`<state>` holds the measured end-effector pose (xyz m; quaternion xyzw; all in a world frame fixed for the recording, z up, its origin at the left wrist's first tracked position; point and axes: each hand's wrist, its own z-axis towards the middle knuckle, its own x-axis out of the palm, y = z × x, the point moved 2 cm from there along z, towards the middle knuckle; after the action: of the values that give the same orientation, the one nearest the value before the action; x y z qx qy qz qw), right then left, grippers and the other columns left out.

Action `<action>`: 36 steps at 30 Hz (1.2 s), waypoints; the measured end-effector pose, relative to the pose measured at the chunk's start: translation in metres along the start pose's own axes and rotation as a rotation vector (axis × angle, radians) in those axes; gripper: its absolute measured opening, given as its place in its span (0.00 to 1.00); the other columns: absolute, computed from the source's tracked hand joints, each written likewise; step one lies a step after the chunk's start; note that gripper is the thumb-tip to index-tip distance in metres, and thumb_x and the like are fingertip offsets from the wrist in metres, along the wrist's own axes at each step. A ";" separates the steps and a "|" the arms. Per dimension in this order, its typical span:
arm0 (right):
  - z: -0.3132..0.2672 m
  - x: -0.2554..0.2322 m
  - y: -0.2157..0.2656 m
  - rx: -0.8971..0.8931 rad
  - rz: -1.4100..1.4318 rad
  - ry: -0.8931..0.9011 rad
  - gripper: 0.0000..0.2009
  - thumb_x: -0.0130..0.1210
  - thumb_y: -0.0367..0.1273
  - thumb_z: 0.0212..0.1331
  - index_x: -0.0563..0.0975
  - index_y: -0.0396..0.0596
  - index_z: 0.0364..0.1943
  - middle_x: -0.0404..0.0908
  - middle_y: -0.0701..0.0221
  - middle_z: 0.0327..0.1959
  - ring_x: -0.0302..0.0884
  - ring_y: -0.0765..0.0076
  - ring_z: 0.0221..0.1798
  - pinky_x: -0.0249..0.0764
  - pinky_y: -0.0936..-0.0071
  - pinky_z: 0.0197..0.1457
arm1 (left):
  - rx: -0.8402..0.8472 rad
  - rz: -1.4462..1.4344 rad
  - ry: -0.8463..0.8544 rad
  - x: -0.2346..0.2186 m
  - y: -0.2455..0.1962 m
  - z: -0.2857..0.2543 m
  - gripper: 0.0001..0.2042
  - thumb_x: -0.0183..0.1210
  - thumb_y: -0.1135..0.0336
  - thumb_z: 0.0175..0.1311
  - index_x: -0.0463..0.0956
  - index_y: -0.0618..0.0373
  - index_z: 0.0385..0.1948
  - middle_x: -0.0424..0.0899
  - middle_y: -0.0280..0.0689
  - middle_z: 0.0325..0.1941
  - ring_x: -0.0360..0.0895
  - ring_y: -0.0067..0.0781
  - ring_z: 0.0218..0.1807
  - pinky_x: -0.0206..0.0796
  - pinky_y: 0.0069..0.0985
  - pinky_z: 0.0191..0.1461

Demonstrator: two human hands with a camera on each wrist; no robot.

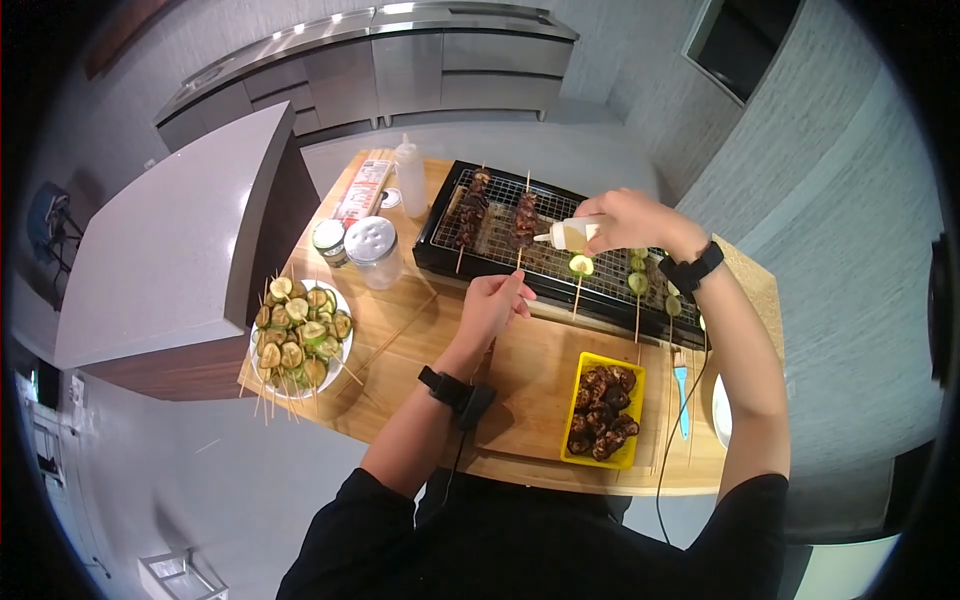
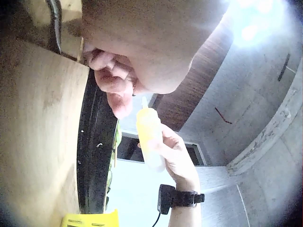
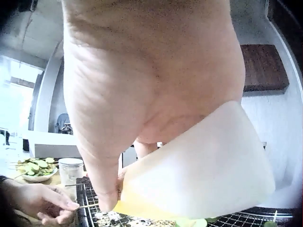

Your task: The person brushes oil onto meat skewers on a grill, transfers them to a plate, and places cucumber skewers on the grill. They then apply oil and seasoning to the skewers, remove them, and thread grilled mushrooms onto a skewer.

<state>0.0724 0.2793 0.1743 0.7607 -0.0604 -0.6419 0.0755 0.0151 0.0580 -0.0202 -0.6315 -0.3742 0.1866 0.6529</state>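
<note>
Free mesh (image 1: 496, 232) between meat skewers (image 1: 526, 215)

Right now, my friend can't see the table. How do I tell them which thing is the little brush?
Start at the big wooden table and find the bright yellow basket of dark, grilled-looking pieces. The brush lies just to the right of it, before the white dish. Its blue handle sets it apart from the thin, plain wooden sticks beside it.

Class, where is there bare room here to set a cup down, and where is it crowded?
Bare: the wooden board between the left forearm and the yellow basket. Crowded: right of the basket, with a blue brush and white dish, and the grill, holding skewers.
</note>
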 end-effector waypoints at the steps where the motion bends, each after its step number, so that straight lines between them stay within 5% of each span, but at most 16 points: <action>1: 0.001 0.001 0.000 0.013 0.008 -0.014 0.23 0.74 0.41 0.50 0.87 0.52 0.52 0.91 0.59 0.43 0.89 0.48 0.48 0.82 0.57 0.52 | -0.006 0.005 -0.002 0.000 0.000 0.001 0.21 0.56 0.55 0.81 0.85 0.62 0.29 0.82 0.34 0.18 0.73 0.16 0.18 0.56 0.18 0.22; 6: 0.010 -0.004 -0.003 0.115 -0.085 -0.196 0.24 0.74 0.41 0.49 0.87 0.52 0.52 0.91 0.59 0.42 0.89 0.50 0.46 0.82 0.58 0.51 | -0.008 0.017 -0.007 -0.002 -0.001 0.000 0.22 0.56 0.54 0.80 0.85 0.61 0.28 0.82 0.32 0.19 0.76 0.17 0.20 0.57 0.17 0.24; 12: 0.010 -0.005 0.004 0.008 0.068 0.038 0.23 0.74 0.40 0.51 0.87 0.52 0.53 0.91 0.57 0.42 0.89 0.48 0.46 0.81 0.57 0.50 | -0.021 0.019 -0.013 -0.003 0.001 0.001 0.23 0.57 0.52 0.80 0.85 0.60 0.27 0.82 0.31 0.20 0.79 0.17 0.22 0.58 0.17 0.25; 19: 0.020 -0.009 -0.005 0.085 -0.033 -0.186 0.25 0.76 0.43 0.50 0.86 0.50 0.53 0.91 0.55 0.42 0.89 0.47 0.48 0.81 0.55 0.51 | -0.011 0.037 -0.013 -0.004 0.001 0.002 0.24 0.60 0.48 0.78 0.85 0.62 0.28 0.83 0.31 0.20 0.80 0.17 0.22 0.57 0.15 0.24; 23: 0.018 -0.010 0.001 0.063 0.019 -0.043 0.25 0.75 0.41 0.50 0.86 0.48 0.53 0.91 0.57 0.42 0.89 0.50 0.48 0.81 0.58 0.51 | -0.049 0.083 -0.025 -0.006 -0.004 0.000 0.25 0.64 0.45 0.74 0.86 0.63 0.29 0.83 0.30 0.21 0.81 0.17 0.23 0.57 0.14 0.23; 28: 0.001 -0.002 0.010 0.006 0.152 0.086 0.24 0.75 0.40 0.50 0.86 0.48 0.53 0.91 0.61 0.41 0.88 0.54 0.46 0.80 0.62 0.51 | -0.130 0.213 0.085 -0.009 -0.015 -0.005 0.25 0.64 0.44 0.73 0.87 0.62 0.31 0.83 0.29 0.21 0.71 0.13 0.19 0.54 0.14 0.23; 36: -0.059 -0.024 -0.007 0.086 0.171 -0.024 0.23 0.75 0.38 0.51 0.86 0.45 0.51 0.91 0.60 0.40 0.88 0.56 0.45 0.80 0.63 0.51 | -0.166 0.269 0.341 0.014 -0.028 -0.025 0.20 0.61 0.46 0.75 0.89 0.55 0.45 0.85 0.29 0.23 0.66 0.11 0.19 0.53 0.15 0.23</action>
<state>0.1265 0.2927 0.2057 0.7474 -0.1535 -0.6391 0.0967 0.0363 0.0470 0.0120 -0.7495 -0.1849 0.1311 0.6220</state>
